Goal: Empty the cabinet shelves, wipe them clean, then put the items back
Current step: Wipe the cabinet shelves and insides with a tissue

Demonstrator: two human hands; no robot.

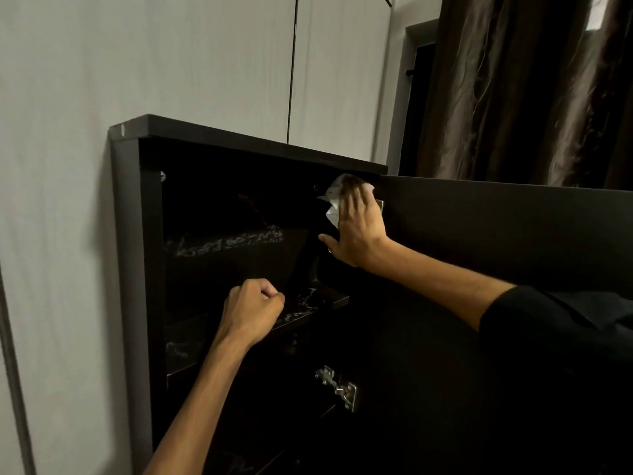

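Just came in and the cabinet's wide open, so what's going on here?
A person is wiping the inside of a dark cabinet. The right hand presses a white cloth against the upper right corner, beside the open door. The left hand is a closed fist holding nothing, in front of the shelf. The top compartment looks empty. A metal hinge shows lower down.

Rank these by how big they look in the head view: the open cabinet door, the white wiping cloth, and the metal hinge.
1. cabinet door, by far the largest.
2. white wiping cloth and metal hinge look alike; the right hand covers part of the cloth.
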